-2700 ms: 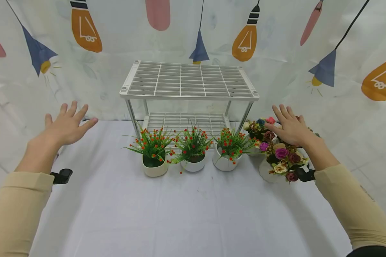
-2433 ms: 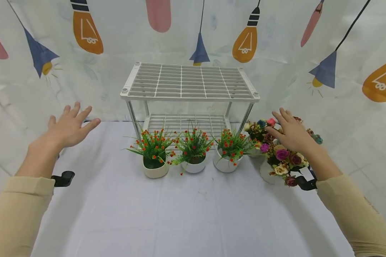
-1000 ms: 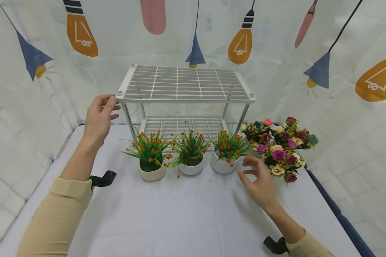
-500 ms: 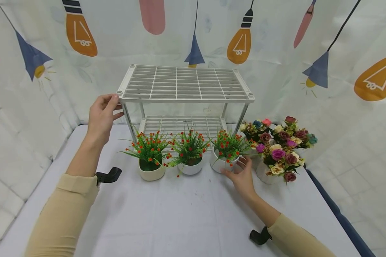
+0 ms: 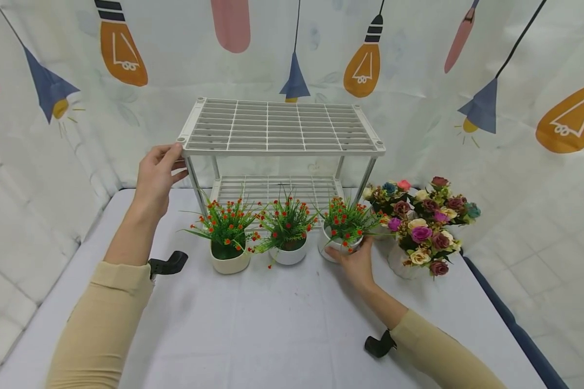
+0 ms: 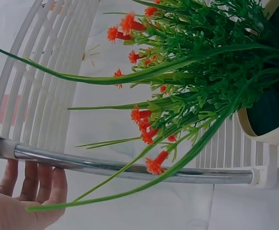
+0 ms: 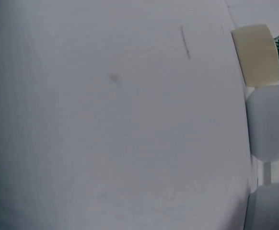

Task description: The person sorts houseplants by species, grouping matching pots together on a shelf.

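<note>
A white two-tier wire rack (image 5: 282,152) with metal posts stands at the back of the table. My left hand (image 5: 154,175) holds its front left top corner, thumb at the edge; in the left wrist view several fingertips (image 6: 29,182) meet the post (image 6: 96,165). My right hand (image 5: 357,267) grips the rightmost white flowerpot (image 5: 327,249), its thumb across the front and the other fingers partly hidden at the right side. Red flowers and grassy leaves fill that pot, which stands on the table. The right wrist view shows mainly tablecloth and pots.
Left of the gripped pot are a white pot (image 5: 289,256) and a cream pot (image 5: 231,264) with similar red-flowered plants. Pots of mixed roses (image 5: 420,235) crowd close on the right. A white cloth covers the table (image 5: 272,329); a printed curtain (image 5: 418,65) hangs behind.
Both hands, earlier raised and spread at the sides, have come inward. The left has taken the rack's corner; the right has moved left and closed around the rightmost white pot.
</note>
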A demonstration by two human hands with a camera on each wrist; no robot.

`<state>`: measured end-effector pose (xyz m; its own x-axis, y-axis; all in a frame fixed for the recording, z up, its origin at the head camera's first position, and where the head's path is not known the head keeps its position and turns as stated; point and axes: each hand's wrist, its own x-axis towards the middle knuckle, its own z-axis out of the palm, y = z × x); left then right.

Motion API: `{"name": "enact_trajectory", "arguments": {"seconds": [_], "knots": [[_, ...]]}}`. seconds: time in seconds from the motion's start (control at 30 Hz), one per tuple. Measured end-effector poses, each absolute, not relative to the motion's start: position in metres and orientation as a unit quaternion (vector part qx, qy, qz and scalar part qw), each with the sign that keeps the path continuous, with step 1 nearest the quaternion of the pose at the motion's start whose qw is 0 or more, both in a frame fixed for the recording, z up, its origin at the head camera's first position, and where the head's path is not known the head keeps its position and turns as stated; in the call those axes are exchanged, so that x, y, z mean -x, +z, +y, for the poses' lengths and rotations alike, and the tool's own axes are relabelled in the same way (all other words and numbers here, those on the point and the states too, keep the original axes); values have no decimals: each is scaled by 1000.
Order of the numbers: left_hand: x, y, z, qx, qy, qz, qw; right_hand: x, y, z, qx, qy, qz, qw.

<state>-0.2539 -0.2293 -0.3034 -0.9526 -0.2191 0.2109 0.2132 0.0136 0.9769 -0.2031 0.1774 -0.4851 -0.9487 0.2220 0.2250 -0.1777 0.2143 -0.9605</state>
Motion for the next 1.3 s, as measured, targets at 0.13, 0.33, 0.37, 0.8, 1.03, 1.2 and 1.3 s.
{"name": "enact_trajectory", "arguments": {"seconds": [0.13, 0.33, 0.37, 0.8, 1.03, 1.2, 1.3], "knots": [[254, -304, -228, -6, -702, -695, 154, 204, -482, 176, 9, 641, -750, 166], [255, -304, -225, -9, -698, -699, 157, 203, -480, 176, 16, 644, -747, 165], [255, -305, -225, -9, -698, -699, 156, 202, -479, 176, 22, 644, -748, 161], [255, -306, -225, -10, -692, -705, 156, 181, -466, 176, 41, 639, -746, 183], [255, -304, -226, -8, -703, -695, 153, 162, -440, 174, -9, 654, -722, 223], [255, -304, -228, -7, -718, -682, 138, 150, -419, 171, -31, 647, -721, 247], [255, -304, -230, -6, -720, -682, 126, 143, -399, 166, -53, 651, -713, 256]]}}
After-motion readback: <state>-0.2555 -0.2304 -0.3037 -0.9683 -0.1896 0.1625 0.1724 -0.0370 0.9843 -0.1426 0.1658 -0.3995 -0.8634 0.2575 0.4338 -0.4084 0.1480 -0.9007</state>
